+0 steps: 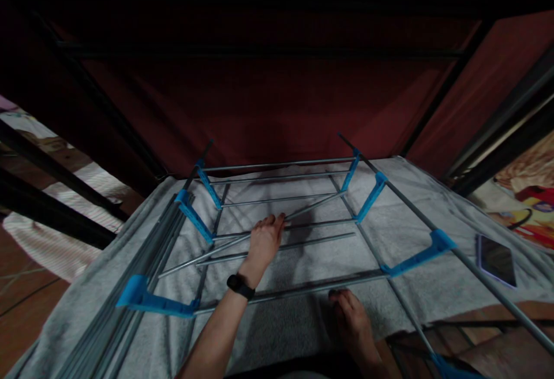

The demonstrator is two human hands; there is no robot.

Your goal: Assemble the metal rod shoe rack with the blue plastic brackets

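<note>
Grey towel [298, 321] underlies folded drying rack [281, 235]; left hand [265, 241] lies flat, fingers open, on its rods; right hand out of view.

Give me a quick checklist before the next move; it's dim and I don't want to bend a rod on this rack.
1. Left hand on the loose diagonal rod: ok, fingers lie flat over it.
2. Diagonal rod lined up with the parallel rods: not ok, it lies askew across them.
3. Blue connectors on the side rails: ok.
4. Smartphone clear of the frame: ok, it lies on the grey towel outside the right rail.
5. Right hand's grip: cannot tell; the limb at the lower edge may be a hand or a foot.
</note>
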